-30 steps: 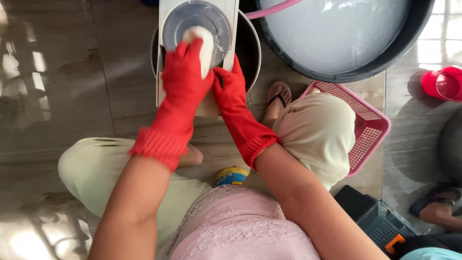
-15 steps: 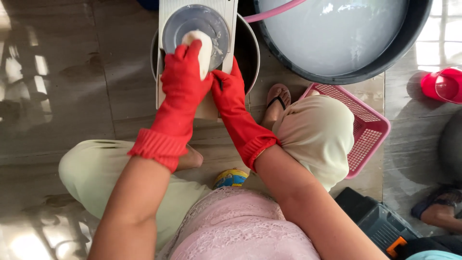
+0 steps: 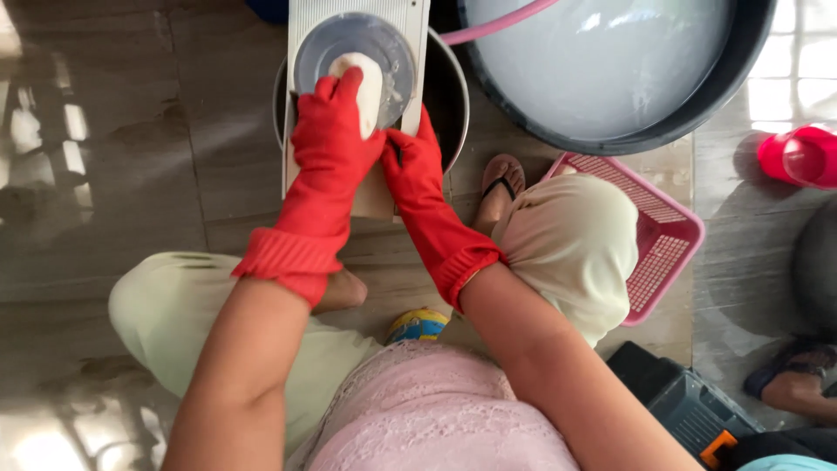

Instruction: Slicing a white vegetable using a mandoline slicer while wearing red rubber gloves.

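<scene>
Floor: brown stone tiles (image 3: pixel 105 157) are filling the left side of the frame, catching patches of light.
Left hand: the left hand (image 3: pixel 336 131), in a red rubber glove, is pressing down at upper centre, its fingers curled and clamped over the white peeled root (image 3: pixel 366 83).
White peeled root: it is lying on the round metal disc (image 3: pixel 327 44) of the slicer board (image 3: pixel 410 26), at the top centre of the frame, half covered by the gloved fingers.
Slicer board: it is resting across the rim of a dark round pot (image 3: pixel 453 96).
Right hand: the right hand (image 3: pixel 414 166), also gloved in red, is gripping the board's lower right edge, fingers closed around it, just beside the left hand.
Big basin: a dark basin (image 3: pixel 628 139) of cloudy water is sitting at upper right, a pink hose (image 3: pixel 493 24) running into it.
Pink basket: a pink plastic basket (image 3: pixel 667 235) is lying right of the person's knee.
Red cup: a red cup (image 3: pixel 798 157) is standing at the far right edge.
</scene>
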